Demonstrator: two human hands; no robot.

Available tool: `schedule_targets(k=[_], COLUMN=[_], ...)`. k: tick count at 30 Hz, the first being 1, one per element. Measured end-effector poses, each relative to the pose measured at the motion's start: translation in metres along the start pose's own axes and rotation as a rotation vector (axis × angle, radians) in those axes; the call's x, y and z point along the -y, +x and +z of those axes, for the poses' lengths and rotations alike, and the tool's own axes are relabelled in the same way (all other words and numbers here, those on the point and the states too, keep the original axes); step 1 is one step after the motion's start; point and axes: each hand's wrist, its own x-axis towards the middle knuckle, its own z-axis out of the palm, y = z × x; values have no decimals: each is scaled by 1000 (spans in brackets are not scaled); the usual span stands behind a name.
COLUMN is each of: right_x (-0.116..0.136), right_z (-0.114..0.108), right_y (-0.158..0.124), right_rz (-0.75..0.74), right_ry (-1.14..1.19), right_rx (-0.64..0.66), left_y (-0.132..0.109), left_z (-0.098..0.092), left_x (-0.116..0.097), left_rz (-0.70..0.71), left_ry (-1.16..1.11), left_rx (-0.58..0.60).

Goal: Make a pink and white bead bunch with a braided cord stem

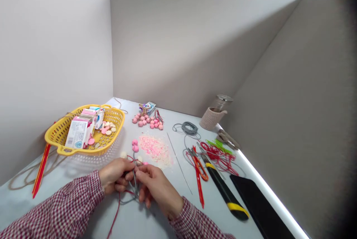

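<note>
My left hand (117,175) and my right hand (154,181) meet at the front of the table, both with fingers pinched. Between their fingertips runs a grey cord (135,182), looped below the hands. A red cord (115,213) hangs from the same spot and trails toward the table's front edge. Just beyond the fingers lie two pink balls (135,146), one behind the other, and a cream ball (123,154) partly behind my left hand. Another cream ball sits near my right fingertips. The exact crossing of the cords is hidden by my fingers.
A yellow basket (83,153) holds boxes and pink and cream pieces. Pink-white shavings (154,148) and a thin metal rod (178,162) lie centrally. Rightward are orange scissors (200,168), a black-yellow handled tool (225,190), red cord (220,157), a grey coil (190,128) and a jar (213,114).
</note>
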Motion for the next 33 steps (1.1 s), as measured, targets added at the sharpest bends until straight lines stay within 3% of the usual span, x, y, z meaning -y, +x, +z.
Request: schedule_targets(k=[5,7,10,12,15,17,19,22,24,27,33], right_x=[1,2,5,9,13,16,19,27,29,23,-11], right_z=[5,3,-2,-6,-16,-26,-36,-45,-40,-19,13], right_y=[-3,-5,-8,-11,-16,-21,-28,-35,-34,-23,6], right_rz=[51,16,-149,-128,46,46,-17,-136,-234,-308,-141], right_ry=[-131,-274,-515,-544,-472,-510,-657,-869,-827,-625,-263], right_rx=[76,19,-117,-69,106,124,71,-128,-242,-279,-216], left_y=[-1,-2,-3,-4,-5,-5,-5,-6,-6,-5,-5], left_z=[-1,-2,-2,-2,-3,-4,-6,-8,-8,-8,-8], left_x=[4,5,5,4,1,-1,-1,0,1,2,3], left_rz=[24,28,24,19,14,11,1,-15,-18,-12,10], left_ry=[-28,-38,-34,-18,-10,-11,-9,-5,-16,-56,-88], left_rx=[18,10,-1,-4,-31,-57,-63,-51,-40,-3,45])
